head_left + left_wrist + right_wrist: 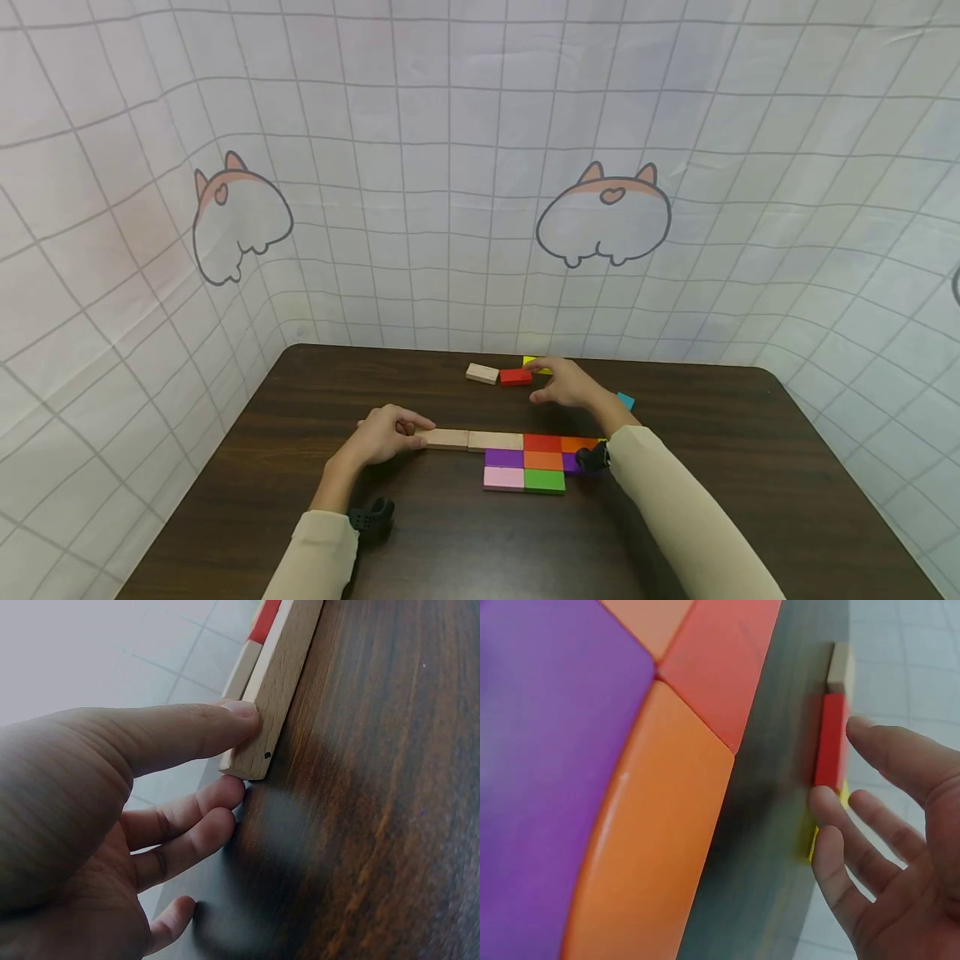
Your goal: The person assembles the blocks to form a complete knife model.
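Observation:
At the left end of a flat row of blocks, my left hand (386,435) pinches a plain wooden block (444,439). In the left wrist view the thumb (238,720) lies along the block's near side, and other fingertips sit by its end. A second plain block (495,442), a red block (542,443) and an orange block (579,445) continue the row. Over the table behind it, my right hand (567,385) is spread, holding nothing. Its fingertips are near a loose red block (515,377) and a yellow block (531,362), partly hidden by the hand.
Purple (504,458), pink (503,478) and green (544,481) blocks adjoin the row's near side. A loose plain block (482,373) lies left of the loose red one. A blue block (626,402) shows behind the right wrist. White gridded cloth (450,250) surrounds the dark table (300,550).

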Demonstrator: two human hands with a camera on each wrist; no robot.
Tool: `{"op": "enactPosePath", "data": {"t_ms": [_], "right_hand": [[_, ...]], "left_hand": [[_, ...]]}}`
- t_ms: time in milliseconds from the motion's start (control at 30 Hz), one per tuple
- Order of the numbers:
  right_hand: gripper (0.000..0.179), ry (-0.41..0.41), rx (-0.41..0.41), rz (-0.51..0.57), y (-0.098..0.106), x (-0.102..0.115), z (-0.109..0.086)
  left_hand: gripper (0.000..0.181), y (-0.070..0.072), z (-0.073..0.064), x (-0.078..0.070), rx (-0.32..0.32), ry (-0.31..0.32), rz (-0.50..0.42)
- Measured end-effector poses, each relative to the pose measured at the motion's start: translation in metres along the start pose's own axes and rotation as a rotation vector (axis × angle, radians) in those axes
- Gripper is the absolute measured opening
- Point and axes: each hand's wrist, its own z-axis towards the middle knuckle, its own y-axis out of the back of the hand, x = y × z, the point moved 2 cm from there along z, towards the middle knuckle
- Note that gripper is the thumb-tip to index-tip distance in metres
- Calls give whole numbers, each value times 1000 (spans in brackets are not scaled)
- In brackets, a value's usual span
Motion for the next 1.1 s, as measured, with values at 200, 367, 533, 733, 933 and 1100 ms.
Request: {"op": "enactPosePath", "data": {"t_ms": [200,367,533,733,933,1100], "right_hand": [[56,-14,3,-26,-3,-4,10],[55,-5,16,-29,-6,-5,14],[50,24,6,-42,-8,-3,18],[41,-16,-9,-35,-12,-3,20],[39,-67,-6,-28,-13,-4,18],[38,-76,-1,-9,-12,-4,17]], "left_hand": [[20,-2,0,-1,10,-15,2],[19,-3,0,-2,10,-10,-4],[20,-2,0,-2,9,-10,3],[20,-1,-1,-2,9,-8,-3],[19,0,-1,-1,6,-6,8],[19,1,-1,-2,-4,-1,15]]}}
